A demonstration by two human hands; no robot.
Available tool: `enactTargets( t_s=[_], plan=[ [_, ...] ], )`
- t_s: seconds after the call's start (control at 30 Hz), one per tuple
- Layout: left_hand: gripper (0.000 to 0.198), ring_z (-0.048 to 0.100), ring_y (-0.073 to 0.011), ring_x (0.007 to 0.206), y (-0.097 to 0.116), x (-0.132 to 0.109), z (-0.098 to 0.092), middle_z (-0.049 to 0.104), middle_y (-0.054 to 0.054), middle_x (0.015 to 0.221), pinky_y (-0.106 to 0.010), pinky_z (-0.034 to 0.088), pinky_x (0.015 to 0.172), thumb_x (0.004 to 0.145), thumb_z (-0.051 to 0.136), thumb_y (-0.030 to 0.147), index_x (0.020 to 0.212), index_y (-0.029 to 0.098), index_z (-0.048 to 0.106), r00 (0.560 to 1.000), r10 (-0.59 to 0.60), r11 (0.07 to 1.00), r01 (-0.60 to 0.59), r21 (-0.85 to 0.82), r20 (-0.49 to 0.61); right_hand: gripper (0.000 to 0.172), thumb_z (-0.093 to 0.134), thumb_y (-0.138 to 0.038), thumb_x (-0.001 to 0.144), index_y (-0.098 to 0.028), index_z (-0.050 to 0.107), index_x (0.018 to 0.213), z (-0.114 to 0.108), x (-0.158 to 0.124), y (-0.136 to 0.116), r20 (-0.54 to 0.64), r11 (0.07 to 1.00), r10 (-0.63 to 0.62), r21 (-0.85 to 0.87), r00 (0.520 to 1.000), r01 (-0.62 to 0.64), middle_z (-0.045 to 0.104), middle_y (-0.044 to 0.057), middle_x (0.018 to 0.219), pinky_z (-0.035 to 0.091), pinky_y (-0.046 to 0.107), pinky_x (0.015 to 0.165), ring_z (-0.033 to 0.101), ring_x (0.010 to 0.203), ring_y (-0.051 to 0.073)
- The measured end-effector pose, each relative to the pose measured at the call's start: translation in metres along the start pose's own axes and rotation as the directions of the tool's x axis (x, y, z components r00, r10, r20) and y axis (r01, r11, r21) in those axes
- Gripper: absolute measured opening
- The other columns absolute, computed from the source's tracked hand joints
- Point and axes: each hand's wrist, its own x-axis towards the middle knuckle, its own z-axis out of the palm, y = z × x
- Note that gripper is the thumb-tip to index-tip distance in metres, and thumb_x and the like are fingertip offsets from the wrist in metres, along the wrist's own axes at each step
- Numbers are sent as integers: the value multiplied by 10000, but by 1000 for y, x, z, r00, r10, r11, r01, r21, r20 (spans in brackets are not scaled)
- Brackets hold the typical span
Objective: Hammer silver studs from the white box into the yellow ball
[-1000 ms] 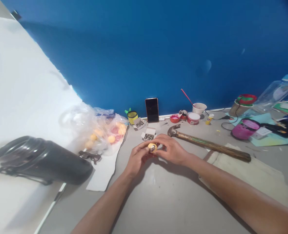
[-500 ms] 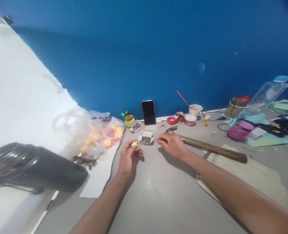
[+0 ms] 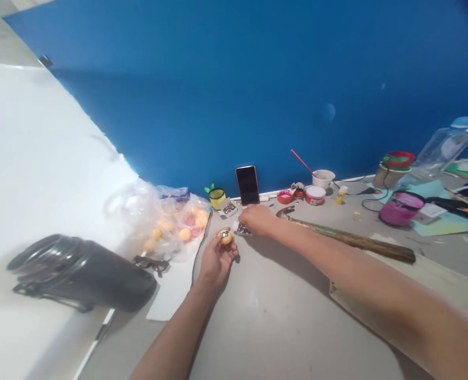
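Observation:
My left hand (image 3: 216, 258) is closed round a small yellow ball (image 3: 226, 236) with a metal pin or dark mark on its face, held just above the grey table. My right hand (image 3: 258, 219) reaches forward over a small open white box of metal pins (image 3: 242, 229). Its fingers curl down into the box, and whether they grip anything is hidden. A second box of pins (image 3: 229, 208) stands a little farther back.
A hammer (image 3: 348, 240) lies right of my right hand. A phone (image 3: 247, 184) leans on the blue wall beside a yellow cup (image 3: 217, 198). Left are a plastic bag of yellow balls (image 3: 170, 224), glasses (image 3: 151, 262) and a black flask (image 3: 83, 274). Paint pots (image 3: 315, 194) and clutter fill the far right.
My hands, joined on the ball a second ago, have parted. The left keeps the ball and the right has moved forward and left onto the pin box.

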Motion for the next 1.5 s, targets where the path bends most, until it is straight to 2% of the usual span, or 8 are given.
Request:
enactTargets(
  t_s=[0.23,0.6,0.83,1.23,1.3,1.33,1.4,1.5],
  plan=[
    [282,588,-118,613,4,3,-1,625,-38,785,-215,487,558,790,688,171,1058,89,659,999,-35,993,31,-112,-30,216,599,-233,960,-161,788,1035,14,16,-3,63,993,-84,-79,995,88,750,167,1121,471,311,843,642,1133,300],
    [295,584,-113,607,-1,7,-7,627,-35,770,-209,485,556,765,716,201,1036,98,668,998,-28,997,24,-69,-56,234,576,-205,940,-191,793,1026,26,14,-3,49,1000,-4,-25,999,5,763,136,1128,468,307,823,657,1124,283],
    [308,594,-117,617,-2,7,-7,641,-45,785,-216,495,564,743,733,204,1026,95,679,998,-17,999,14,-43,-55,282,584,-356,950,-169,774,1042,26,10,2,-10,992,103,68,995,-102,777,169,1074,476,341,821,713,1020,307],
    [334,616,-128,625,1,4,-4,677,-61,845,-223,498,550,777,728,189,1098,123,665,999,-32,999,32,-34,-1,230,609,-153,866,-212,767,1023,28,4,4,-122,923,141,374,982,-86,780,63,1106,448,286,798,685,1027,223],
    [397,619,-124,626,4,1,-1,699,-76,904,-229,503,559,781,750,192,1163,145,658,999,-40,999,41,-34,31,186,630,-122,831,-186,772,933,22,-2,7,-136,813,173,579,975,-63,784,54,989,453,277,773,686,919,196],
    [416,622,-124,633,4,-1,1,705,-82,926,-232,509,567,780,762,194,1181,151,659,998,-46,998,48,-34,46,149,650,-123,812,-175,766,891,19,-6,8,-133,708,195,705,972,-46,777,46,924,456,270,750,677,856,179],
    [415,630,-124,654,6,-4,4,709,-85,942,-236,520,589,775,788,208,1170,151,674,995,-60,998,62,-33,77,72,718,-178,776,-166,746,842,16,-20,8,-85,414,239,910,967,-22,743,21,817,451,251,675,637,738,144],
    [418,641,-127,686,5,-10,10,710,-79,962,-232,516,600,742,834,226,1125,152,685,987,-79,997,77,13,139,257,868,-316,663,-169,727,820,20,-45,6,93,-35,267,996,959,-86,672,-13,707,381,222,535,540,607,102]
  ],
)
